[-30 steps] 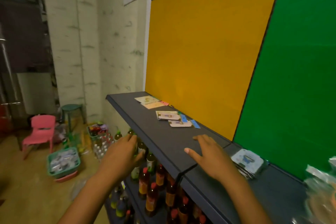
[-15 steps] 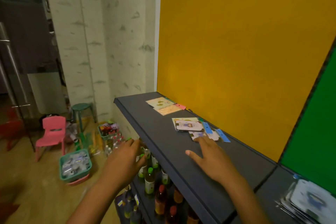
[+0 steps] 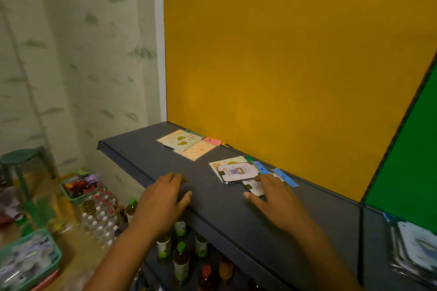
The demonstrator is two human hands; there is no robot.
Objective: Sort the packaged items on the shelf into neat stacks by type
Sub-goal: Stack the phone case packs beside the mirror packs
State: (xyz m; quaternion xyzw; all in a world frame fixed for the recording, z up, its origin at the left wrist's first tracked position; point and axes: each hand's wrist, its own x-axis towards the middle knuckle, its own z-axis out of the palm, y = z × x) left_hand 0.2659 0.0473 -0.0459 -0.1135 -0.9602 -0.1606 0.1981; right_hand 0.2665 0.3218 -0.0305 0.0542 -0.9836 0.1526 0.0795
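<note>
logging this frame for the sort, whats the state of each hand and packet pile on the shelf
left hand: open, palm down at the grey shelf front edge
right hand: open, fingers on the white packets
white blue-tabbed packets: overlapping, untidy
peach pink-tabbed packets: overlapping, untouched

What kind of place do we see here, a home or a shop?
Probably a small shop or its storeroom. Flat packaged items lie on a dark retail-style shelf, rows of bottles stand on the shelf below, and baskets of goods sit on the floor.
</note>
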